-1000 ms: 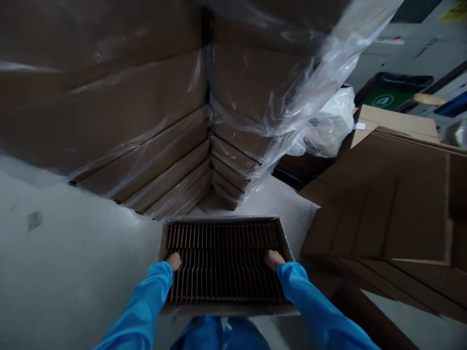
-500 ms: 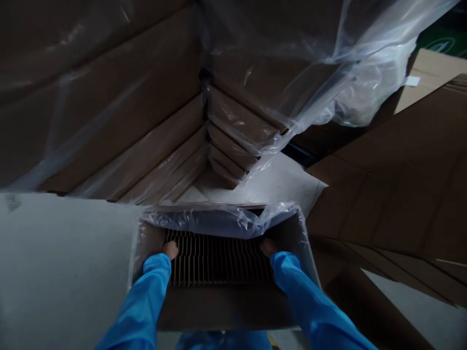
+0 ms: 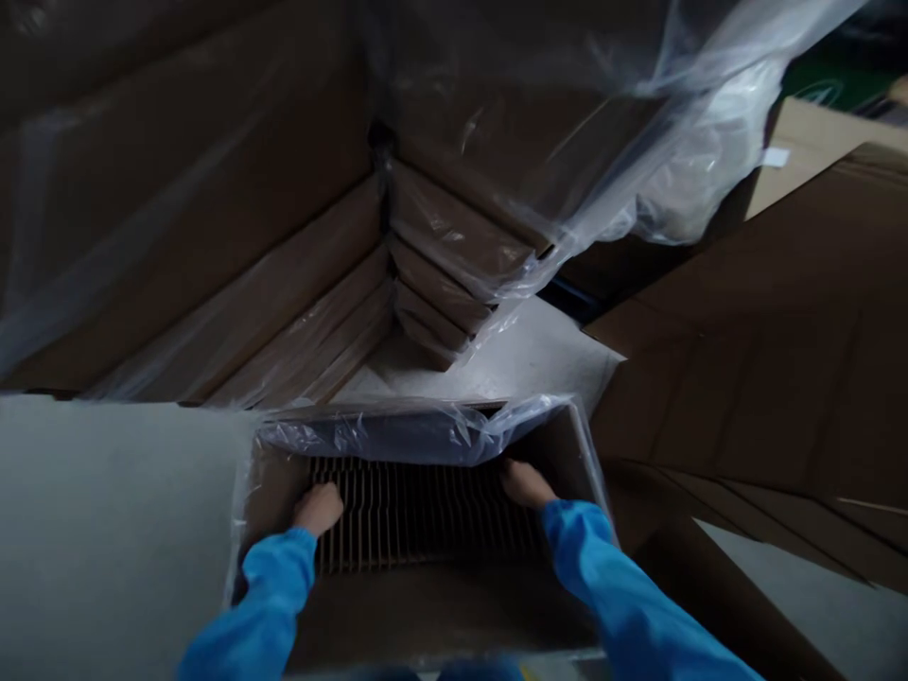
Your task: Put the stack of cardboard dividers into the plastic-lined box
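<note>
A stack of ribbed cardboard divider pieces (image 3: 418, 515) stands on edge inside a brown carton (image 3: 426, 605) lined with a clear plastic bag (image 3: 404, 435). My left hand (image 3: 317, 508) grips the left end of the stack, fingers curled down over it. My right hand (image 3: 525, 484) grips the right end, partly under the bag's folded edge. Both arms wear blue sleeves. The carton sits on the grey floor right in front of me.
Tall stacks of flat cartons under plastic wrap (image 3: 213, 236) rise ahead and left. Loose clear film (image 3: 673, 161) hangs at upper right. Flattened cardboard sheets (image 3: 766, 378) lie to the right. Bare grey floor (image 3: 106, 530) is at the left.
A second ago the divider stack was held in the open; now it sits down inside the plastic-lined carton. My hands have sunk lower with it and the view has tilted down.
</note>
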Tool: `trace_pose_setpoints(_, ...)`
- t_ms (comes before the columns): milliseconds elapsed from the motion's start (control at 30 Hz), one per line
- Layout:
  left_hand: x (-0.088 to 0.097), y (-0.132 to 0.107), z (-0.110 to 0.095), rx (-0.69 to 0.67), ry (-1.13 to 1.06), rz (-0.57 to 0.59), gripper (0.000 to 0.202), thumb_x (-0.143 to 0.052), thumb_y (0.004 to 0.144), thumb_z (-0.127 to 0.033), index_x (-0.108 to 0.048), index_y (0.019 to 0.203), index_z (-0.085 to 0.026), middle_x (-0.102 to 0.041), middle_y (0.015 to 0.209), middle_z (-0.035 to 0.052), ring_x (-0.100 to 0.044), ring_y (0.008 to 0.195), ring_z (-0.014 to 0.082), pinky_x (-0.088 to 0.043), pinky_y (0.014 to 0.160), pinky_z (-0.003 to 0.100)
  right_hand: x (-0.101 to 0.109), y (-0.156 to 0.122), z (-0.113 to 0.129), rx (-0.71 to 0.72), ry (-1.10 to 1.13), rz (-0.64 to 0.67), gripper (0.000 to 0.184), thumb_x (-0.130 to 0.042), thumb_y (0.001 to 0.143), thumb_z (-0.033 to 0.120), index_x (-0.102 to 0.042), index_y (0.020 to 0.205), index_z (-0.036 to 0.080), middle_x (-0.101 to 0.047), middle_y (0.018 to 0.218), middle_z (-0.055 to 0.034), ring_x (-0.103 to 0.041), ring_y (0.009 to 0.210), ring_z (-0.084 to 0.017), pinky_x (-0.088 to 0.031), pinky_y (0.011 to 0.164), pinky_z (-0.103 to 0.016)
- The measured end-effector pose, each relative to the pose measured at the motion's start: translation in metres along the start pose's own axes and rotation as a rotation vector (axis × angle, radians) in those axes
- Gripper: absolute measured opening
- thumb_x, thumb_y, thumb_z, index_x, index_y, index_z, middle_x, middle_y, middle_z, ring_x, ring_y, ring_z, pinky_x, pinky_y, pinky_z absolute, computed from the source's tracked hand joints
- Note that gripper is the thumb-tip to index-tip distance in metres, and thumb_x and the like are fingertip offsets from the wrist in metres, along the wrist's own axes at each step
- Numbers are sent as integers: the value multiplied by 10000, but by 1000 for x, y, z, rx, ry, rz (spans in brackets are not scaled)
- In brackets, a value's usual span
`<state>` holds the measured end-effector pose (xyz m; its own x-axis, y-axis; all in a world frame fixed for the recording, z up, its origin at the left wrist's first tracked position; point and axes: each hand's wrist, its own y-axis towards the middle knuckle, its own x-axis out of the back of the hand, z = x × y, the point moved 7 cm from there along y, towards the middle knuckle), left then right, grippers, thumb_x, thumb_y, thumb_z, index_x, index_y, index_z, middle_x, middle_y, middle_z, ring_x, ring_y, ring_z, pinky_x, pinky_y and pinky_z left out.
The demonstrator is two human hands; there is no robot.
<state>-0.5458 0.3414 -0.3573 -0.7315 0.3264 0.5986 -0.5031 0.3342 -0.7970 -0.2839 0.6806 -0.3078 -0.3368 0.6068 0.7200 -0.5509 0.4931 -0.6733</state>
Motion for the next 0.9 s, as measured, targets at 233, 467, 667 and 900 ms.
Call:
trace_pose_setpoints(233,191,-48,26,-252,-31,-799,553,-470,847,-389,-561,1309,-99,-514,1376,185,-448,1298,325,-347,1108,436,190,-52,6,181,-170,-717,443,-595,847,373,-609,1243,175,-550,1343,-163,-434,1217,-386,-367,1001,-584)
trace_pose_setpoints(467,229,-28,69,-280,-350,-433,416,-475,823,-461,-717,977,-160,-733,1026,29,-639,950,183,-461,907,238,228,-10,-53,243,500,-356,409,-439,953,455,-621,771,139,-656,722,-73,-575,660,-155,-453,658,-269)
trace_pose_setpoints(667,272,-18,13,-26,-146,-663,400,-406,949,-273,-632,1101,20,-660,1093,178,-604,1069,277,-429,925,358,286,34,-44,-152,170,-648,527,-390,978,472,-633,850,22,-612,814,-146,-503,701,-107,-395,702,-300)
trace_pose_setpoints(900,152,-60,-80,-415,101,-765,539,-460,933,-462,-558,1324,-105,-345,1521,199,-268,1427,350,-236,1164,471,194,-32,26,328,-20,-802,290,-464,931,307,-643,1087,141,-606,1096,-156,-520,1080,-262,-426,974,-410)
